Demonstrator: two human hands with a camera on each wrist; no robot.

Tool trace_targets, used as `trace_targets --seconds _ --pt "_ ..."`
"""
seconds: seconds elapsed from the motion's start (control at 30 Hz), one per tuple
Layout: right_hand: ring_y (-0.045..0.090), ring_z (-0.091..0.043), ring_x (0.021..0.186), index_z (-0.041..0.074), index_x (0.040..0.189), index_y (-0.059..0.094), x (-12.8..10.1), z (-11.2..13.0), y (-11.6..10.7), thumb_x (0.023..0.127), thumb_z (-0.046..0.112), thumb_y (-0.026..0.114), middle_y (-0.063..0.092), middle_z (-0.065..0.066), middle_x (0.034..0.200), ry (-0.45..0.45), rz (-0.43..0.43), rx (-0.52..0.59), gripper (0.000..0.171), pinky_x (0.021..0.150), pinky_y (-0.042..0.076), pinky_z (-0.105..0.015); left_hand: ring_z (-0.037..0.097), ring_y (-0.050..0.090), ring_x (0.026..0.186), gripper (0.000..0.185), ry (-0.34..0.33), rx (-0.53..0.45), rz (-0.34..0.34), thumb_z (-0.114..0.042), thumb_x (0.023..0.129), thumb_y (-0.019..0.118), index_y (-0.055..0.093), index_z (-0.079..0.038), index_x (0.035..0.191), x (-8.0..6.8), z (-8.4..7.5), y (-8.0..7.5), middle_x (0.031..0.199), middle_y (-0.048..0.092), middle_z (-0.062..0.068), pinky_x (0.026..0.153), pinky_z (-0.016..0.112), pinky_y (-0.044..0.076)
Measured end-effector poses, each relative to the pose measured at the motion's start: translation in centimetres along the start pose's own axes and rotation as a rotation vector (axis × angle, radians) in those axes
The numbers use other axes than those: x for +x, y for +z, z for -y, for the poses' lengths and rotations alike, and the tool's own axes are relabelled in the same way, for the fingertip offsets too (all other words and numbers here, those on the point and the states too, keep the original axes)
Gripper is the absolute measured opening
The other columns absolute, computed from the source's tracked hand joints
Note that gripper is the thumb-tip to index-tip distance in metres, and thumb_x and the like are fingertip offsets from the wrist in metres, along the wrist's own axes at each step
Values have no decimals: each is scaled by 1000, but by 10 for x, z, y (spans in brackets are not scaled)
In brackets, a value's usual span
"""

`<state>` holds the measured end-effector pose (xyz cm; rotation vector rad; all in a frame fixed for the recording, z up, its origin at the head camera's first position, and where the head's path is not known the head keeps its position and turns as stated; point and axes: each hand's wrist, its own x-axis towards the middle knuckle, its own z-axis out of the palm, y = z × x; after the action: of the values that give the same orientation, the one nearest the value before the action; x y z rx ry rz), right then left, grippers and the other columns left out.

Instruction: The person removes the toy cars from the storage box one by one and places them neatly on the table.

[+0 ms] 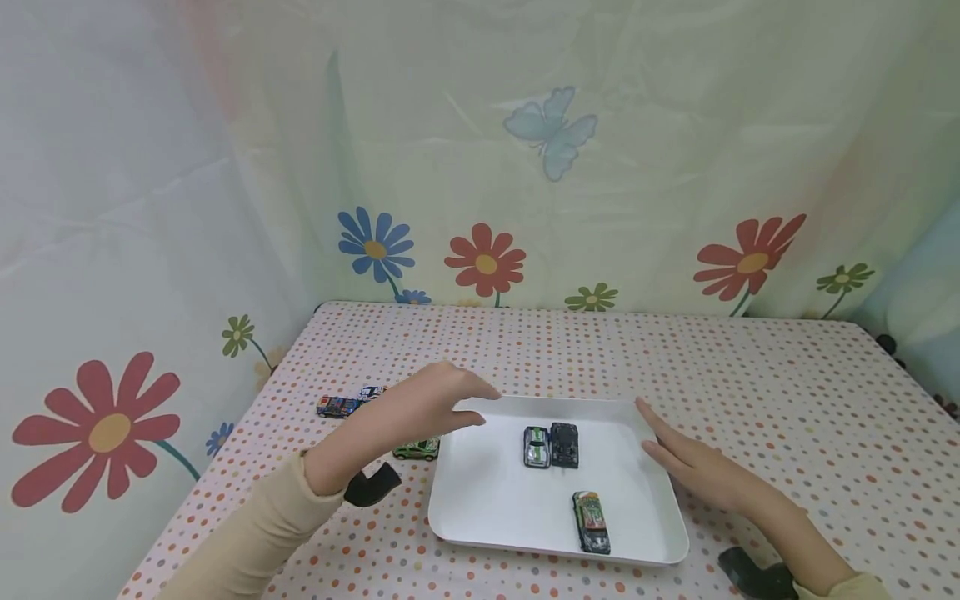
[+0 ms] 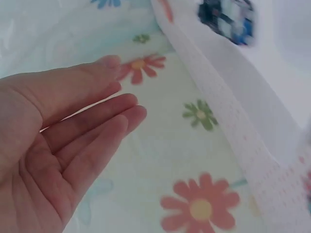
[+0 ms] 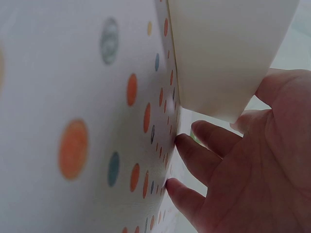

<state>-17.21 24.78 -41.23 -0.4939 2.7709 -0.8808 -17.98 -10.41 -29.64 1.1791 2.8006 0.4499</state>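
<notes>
dotted tablecloth (image 1: 750, 375) | flower curtain (image 1: 675, 167) | loose toy cars (image 1: 337, 406), (image 1: 417, 450)

A counter (image 1: 750, 392) stood under a cloth dotted with small coloured spots. Behind and to the left hung a pale curtain (image 1: 675, 125) printed with red, blue and green flowers and a blue butterfly (image 1: 551, 132). Light was soft and even.

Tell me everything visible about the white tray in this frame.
The white tray is a shallow rectangle with rounded corners and a low raised rim, plastic-looking and matte. It lies flat on the dotted tablecloth. Three toy cars sit inside: a silver one beside a black one near the middle, and a green-orange one by the near edge. The left hand reaches over its far left corner; the right hand lies along its right rim.
</notes>
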Motion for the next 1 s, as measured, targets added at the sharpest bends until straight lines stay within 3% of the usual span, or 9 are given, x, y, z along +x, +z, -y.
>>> trace_targets --seconds 0.1,0.2,0.4,0.53,0.67,0.83,1.0 --pt "17 -51 129 0 149 8 0 0 0 101 39 34 11 -32 146 3 6 10 67 99 18 -64 12 58 106 33 98 5 25 -12 84 71 67 -8 117 23 -17 0 113 65 1 86 20 45" --pt "15 -51 130 -1 148 8 1 1 -1 101 39 34 10 -32 146 7 12 22 67 100 17 -64 8 58 104 34 173 12 76 -11 84 71 66 -9 118 46 -28 13 114 65 0 84 15 44" --pt "16 -51 130 0 149 9 1 -1 -1 101 39 34 10 -32 147 6 17 19 67 99 19 -64 1 54 105 41 297 78 289 -13 83 72 63 -9 123 75 -49 51 119 61 -5 83 9 39" --pt "18 -50 130 1 149 9 -1 -1 -2 102 38 35 12 -31 147 -10 12 16 65 98 20 -64 -2 48 112 47 335 166 399 -11 83 72 59 -14 129 79 -59 72 123 57 -10 89 8 34" --pt "18 -50 130 2 149 10 -3 -1 -2 102 37 36 12 -31 147 -19 10 19 65 98 21 -64 -4 47 112 55 306 212 448 -7 81 73 56 -19 132 78 -65 86 124 56 -14 88 9 36" --pt "19 -50 129 2 149 10 -4 0 -1 102 38 35 12 -31 147 -7 15 9 65 98 21 -64 -5 48 109 54 308 232 454 -5 81 73 58 -22 130 74 -67 96 120 57 -16 88 12 37" --pt "18 -49 130 1 149 9 -2 -1 -3 102 39 34 12 -31 147 -2 19 16 65 100 19 -63 -3 51 107 43 362 292 391 -6 84 69 62 -22 123 73 -66 99 116 61 -15 89 13 38"
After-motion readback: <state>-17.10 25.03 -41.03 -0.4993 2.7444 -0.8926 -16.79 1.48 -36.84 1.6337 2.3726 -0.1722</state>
